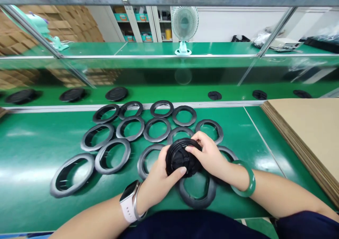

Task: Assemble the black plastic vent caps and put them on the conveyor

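Both hands close around one round black plastic cap (180, 157), held just above the green workbench (31, 150) near its front edge. The left hand (159, 177) cups the cap from the lower left, fingers curled behind it and the thumb pressed flat across its lower face. The right hand (209, 154) grips it from the upper right, fingers bent over the rim and the fingertips on the top of the cap. A white smartwatch (129, 201) sits on the left wrist and a green bangle (247, 183) on the right.

Directly beneath the cap lies a black ring (197, 193), partly hidden by the hands. More black rings (111, 156) of the same kind lie flat in loose rows to the left and behind, many touching or overlapping at their edges. Finished black caps (116, 93) rest on the conveyor strip (172, 90) beyond the rings. A stack of cardboard sheets (309, 133) lies at the right. A small fan (184, 25) stands on the far shelf.
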Available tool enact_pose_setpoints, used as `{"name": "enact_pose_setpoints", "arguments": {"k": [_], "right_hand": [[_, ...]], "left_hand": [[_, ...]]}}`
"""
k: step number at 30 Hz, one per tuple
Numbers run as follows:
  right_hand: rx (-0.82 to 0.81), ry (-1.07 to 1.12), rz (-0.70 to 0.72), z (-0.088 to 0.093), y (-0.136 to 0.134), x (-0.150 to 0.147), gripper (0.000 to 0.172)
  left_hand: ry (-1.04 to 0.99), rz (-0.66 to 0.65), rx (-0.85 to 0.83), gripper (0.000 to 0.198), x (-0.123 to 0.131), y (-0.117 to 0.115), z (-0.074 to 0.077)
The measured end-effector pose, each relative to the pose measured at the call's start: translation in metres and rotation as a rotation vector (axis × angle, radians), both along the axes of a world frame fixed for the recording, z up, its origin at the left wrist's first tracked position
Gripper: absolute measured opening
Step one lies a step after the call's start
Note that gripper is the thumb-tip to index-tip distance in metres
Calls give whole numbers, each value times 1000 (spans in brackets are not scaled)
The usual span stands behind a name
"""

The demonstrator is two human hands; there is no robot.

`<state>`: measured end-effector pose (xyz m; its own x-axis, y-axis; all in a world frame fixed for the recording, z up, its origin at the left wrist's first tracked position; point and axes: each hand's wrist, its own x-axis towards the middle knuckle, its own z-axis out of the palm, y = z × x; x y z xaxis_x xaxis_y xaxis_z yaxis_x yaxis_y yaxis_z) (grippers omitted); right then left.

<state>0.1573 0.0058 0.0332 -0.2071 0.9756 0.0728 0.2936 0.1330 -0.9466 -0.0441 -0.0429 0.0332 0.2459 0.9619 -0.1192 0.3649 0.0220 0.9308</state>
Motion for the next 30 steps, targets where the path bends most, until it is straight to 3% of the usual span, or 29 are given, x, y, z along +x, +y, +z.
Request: {"name": "enact_pose_setpoints", "arguments": {"k": [16,19,23,30], "right_hand": [[-10,43,-57,2,-2,-2,21],[-63,70,75,10,-1,4,23],[-159,76,315,19,2,12,46],[-147,87,291,17,6,11,44]], "left_hand": [[84,38,53,43,5,0,2],[84,61,91,40,3,1,1],[39,82,115,36,0,5,-1],[113,99,180,39,1,7,0]]}}
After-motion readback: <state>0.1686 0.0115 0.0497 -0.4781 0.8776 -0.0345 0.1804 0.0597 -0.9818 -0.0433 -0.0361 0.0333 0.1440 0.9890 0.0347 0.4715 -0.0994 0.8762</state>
